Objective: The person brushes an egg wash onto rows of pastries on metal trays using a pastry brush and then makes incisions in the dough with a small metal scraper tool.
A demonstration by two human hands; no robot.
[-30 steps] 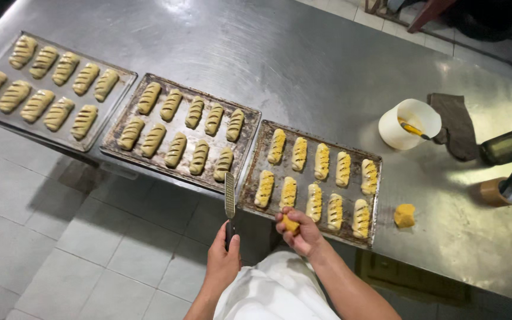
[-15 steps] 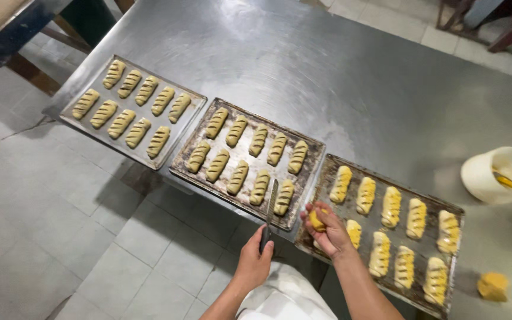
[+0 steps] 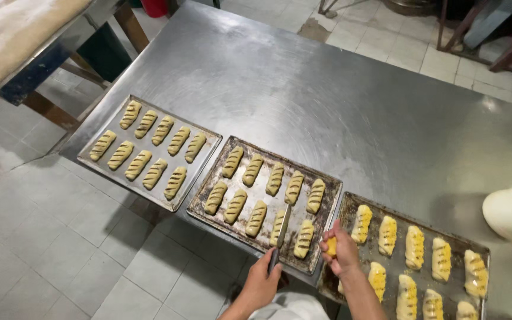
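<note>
The person's left hand (image 3: 261,284) is closed around the handle of a knife (image 3: 280,234), whose thin blade reaches up from the grip and lies over the lower row of scored dough pieces (image 3: 256,218) on the middle baking tray (image 3: 328,224). The right hand (image 3: 342,252), just to the right of the blade tip, pinches a small yellow lump (image 3: 331,246) between fingers and thumb at the near left corner of the right-hand tray (image 3: 351,204), where glazed pieces (image 3: 387,235) sit. Beyond the knife hand to the left lies a third tray (image 3: 149,198) of scored pieces. The raw dough looks soft and easily dented, so it is best lifted from underneath or by its ends; the knife is stiff and light, rightly held by its handle.
</note>
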